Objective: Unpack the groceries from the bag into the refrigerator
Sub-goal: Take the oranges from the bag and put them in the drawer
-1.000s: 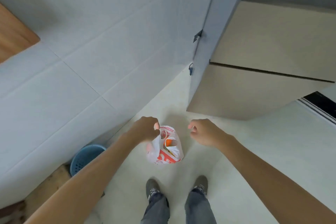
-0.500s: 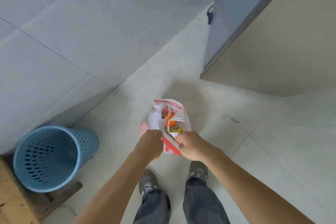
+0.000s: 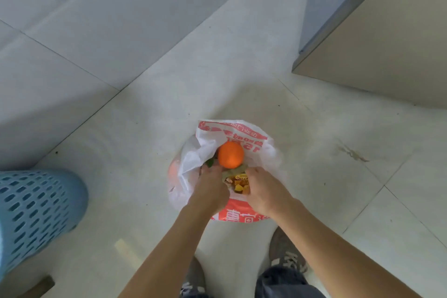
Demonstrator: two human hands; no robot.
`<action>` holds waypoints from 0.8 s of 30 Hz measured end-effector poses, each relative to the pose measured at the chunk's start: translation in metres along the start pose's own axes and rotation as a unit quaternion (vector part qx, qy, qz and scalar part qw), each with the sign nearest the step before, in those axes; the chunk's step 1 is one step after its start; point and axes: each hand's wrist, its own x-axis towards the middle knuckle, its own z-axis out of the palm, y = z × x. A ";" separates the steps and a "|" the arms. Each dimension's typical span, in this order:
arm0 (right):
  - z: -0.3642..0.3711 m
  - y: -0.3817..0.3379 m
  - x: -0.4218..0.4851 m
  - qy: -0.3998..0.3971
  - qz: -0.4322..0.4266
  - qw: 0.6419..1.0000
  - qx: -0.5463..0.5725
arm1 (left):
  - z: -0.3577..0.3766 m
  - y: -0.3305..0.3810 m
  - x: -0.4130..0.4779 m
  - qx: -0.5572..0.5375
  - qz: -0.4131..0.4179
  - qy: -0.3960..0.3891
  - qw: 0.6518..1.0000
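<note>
A white and red plastic grocery bag (image 3: pixel 244 132) stands on the floor in front of my feet with its mouth spread wide. Inside lie an orange (image 3: pixel 230 154), a green leaf (image 3: pixel 210 162) beside it, and a snack packet (image 3: pixel 238 182) with yellow pieces. My left hand (image 3: pixel 210 191) reaches into the mouth and holds the bag's left edge. On the packet's right side my right hand (image 3: pixel 264 190) is closed; its fingertips are hidden. The refrigerator (image 3: pixel 387 31), beige-fronted with a grey side, stands at the upper right with its doors closed.
A blue perforated plastic basket (image 3: pixel 36 213) stands at the left against the grey tiled wall (image 3: pixel 96 19). My two shoes (image 3: pixel 286 253) are just behind the bag. Pale floor tiles (image 3: pixel 266 75) stretch between the bag and the refrigerator.
I have bent lower over the bag. The bag's mouth has been pulled wider, showing the orange and the packet. Both hands have gone from the handles into the opening.
</note>
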 end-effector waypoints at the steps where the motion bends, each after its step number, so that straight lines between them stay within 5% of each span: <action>1: 0.000 0.004 0.005 -0.001 0.011 1.000 -0.006 | 0.002 -0.008 0.002 0.023 -0.016 0.026 0.999; 7: -0.002 -0.002 0.034 -0.009 0.029 0.999 0.022 | -0.012 -0.053 0.007 0.140 -0.083 0.129 0.978; 15: 0.016 -0.021 0.084 0.008 0.008 1.000 0.006 | -0.019 -0.078 0.023 0.179 -0.122 0.108 0.970; 20: 0.027 -0.021 0.094 0.013 0.009 1.000 0.008 | -0.022 -0.080 0.030 0.135 -0.191 0.180 0.955; 24: 0.027 -0.019 0.084 -0.003 0.018 1.000 0.007 | -0.015 -0.079 0.014 0.108 -0.166 0.171 0.965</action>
